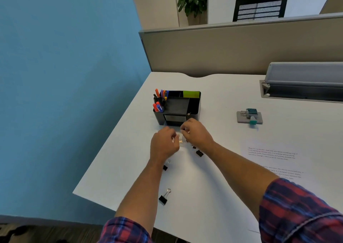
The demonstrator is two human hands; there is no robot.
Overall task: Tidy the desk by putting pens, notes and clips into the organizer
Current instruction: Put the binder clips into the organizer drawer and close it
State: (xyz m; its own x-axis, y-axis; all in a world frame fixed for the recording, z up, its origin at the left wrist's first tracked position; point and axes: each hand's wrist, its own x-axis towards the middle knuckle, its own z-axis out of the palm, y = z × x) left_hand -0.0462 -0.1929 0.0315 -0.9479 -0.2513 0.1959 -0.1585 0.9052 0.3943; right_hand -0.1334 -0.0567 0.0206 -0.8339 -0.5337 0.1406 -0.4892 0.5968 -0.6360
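Both hands meet just at 6 o'clock of the organizer (177,106). Left hand (164,145) and right hand (194,132) have fingers curled, pinching a small clear packet (180,140) btwn them, prob. to open or steady it. Pens (159,101) already stand in the organizer's 9 o'clock compartment. Binder clips (199,153) lie loose nearby; one (164,197) sits toward the desk (222,98) edge at 6 o'clock. Open room at 3 o'clock.

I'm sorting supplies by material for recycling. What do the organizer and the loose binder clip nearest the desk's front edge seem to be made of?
The organizer looks like black moulded plastic with a smooth, slightly glossy finish; thin, even walls and soft reflections suggest this, though coated metal is possible. The binder clip looks like metal: a black painted body with bare silvery wire handles that glint.
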